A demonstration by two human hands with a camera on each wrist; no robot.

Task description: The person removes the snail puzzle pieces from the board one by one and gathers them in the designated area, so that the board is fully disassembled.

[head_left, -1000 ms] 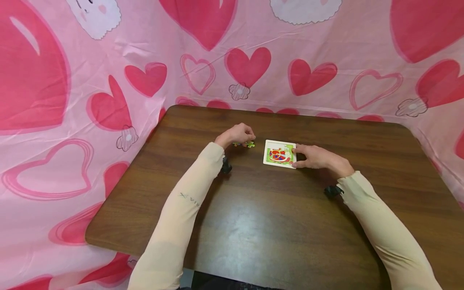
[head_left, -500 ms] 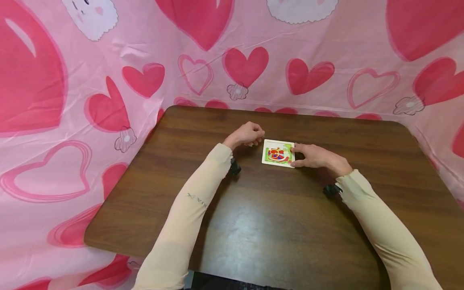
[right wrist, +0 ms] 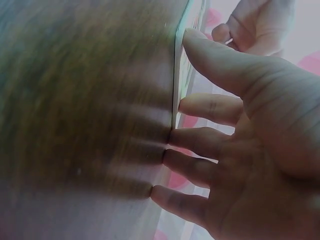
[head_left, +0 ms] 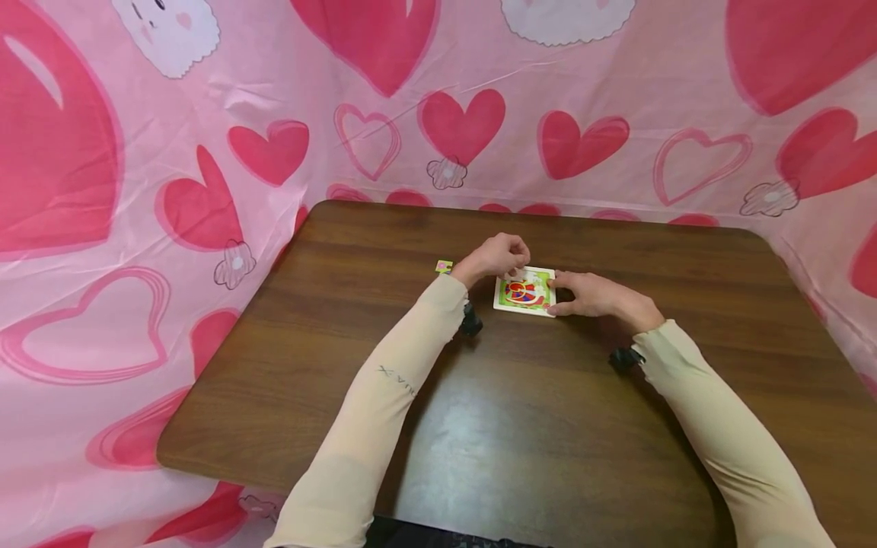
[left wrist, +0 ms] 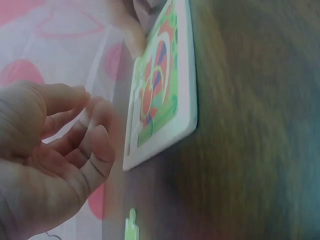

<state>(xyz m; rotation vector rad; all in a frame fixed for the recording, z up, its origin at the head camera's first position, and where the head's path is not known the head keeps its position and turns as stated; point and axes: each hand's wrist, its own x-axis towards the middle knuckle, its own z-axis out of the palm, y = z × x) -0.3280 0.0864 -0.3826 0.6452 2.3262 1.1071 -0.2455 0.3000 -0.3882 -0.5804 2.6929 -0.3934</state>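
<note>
A small white-framed jigsaw board (head_left: 524, 309) with a bright picture lies on the brown table. My left hand (head_left: 495, 255) is over its upper left side, the fingertips drawn together in a pinch on a small puzzle piece that they almost wholly hide. The left wrist view shows the same left hand (left wrist: 55, 145) with curled fingers beside the board (left wrist: 185, 107). At the board's right edge, my right hand (head_left: 594, 294) rests thumb and forefinger on the frame. In the right wrist view the right hand (right wrist: 235, 130) has its fingers spread and fairly straight, the lower fingertips touching the table.
A loose green and pink puzzle piece (head_left: 444, 266) lies left of my left wrist. Around the board stretches the wooden table (head_left: 329, 304), its rounded far edge close to a pink heart-patterned cloth (head_left: 384, 68).
My left hand has moved right from the loose pieces to above the board, uncovering the green and pink piece. My right hand stays at the board's right edge.
</note>
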